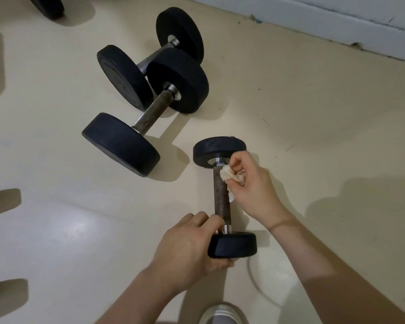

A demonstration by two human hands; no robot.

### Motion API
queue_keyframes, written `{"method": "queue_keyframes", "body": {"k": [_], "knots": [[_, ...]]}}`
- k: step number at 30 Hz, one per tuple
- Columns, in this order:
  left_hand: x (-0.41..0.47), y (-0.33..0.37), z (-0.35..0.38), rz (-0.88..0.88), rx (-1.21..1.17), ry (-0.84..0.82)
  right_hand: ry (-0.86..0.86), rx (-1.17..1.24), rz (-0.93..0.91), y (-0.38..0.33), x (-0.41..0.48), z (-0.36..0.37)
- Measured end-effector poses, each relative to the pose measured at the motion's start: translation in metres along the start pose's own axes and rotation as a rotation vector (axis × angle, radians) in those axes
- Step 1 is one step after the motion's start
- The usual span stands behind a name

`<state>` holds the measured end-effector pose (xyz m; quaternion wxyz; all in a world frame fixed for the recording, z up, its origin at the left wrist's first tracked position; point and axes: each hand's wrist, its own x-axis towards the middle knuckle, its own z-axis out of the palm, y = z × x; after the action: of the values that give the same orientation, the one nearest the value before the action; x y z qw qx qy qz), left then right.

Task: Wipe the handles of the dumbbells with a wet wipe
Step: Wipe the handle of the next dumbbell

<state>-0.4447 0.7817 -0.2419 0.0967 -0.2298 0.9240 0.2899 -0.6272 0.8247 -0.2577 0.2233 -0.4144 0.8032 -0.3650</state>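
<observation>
At the near edge of the floor [56, 230] a light shoe [222, 314] showed, just behind the arms. The left hand [187, 244] was closed on the near black head of the small dumbbell [222, 197], w/ fingers curled over the head's top by the end of the handle and the thumb under its rim. This dumbbell lay on the cream floor, near the middle, its brown knurled handle pointing away from the person. The right hand [250, 183] pinched a crumpled wet wipe [229, 175] between fingertips and thumb and pressed it on the far part of the handle, just below the far head.

Farther, to the left, two bigger dumbbells lay side by side, heads touching: the nearer big dumbbell [150, 111] w/ a dull metal handle, and behind it the farther big dumbbell [154, 54]. At the far right corner ran a white wall base [337, 22]. One more black object [49, 5] sat at the far left edge, cut by the frame; what it was I cannot tell.
</observation>
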Motion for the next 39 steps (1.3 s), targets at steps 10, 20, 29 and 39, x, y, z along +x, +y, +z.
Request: {"method": "queue_keyframes", "body": {"k": [10,20,29,39], "knots": [[-0.003,0.005,-0.001,0.051,-0.066,0.06,0.066,-0.037,-0.037,0.002,0.004,0.002],[-0.007,0.002,0.005,0.059,-0.125,0.127,-0.247,0.012,0.024,-0.006,-0.015,-0.002],[-0.003,0.015,0.009,0.077,-0.08,0.149,-0.206,-0.02,0.07,-0.01,-0.02,-0.007],[-0.003,0.017,0.013,0.157,-0.122,0.166,-0.128,-0.019,0.103,-0.01,-0.002,-0.004]]}}
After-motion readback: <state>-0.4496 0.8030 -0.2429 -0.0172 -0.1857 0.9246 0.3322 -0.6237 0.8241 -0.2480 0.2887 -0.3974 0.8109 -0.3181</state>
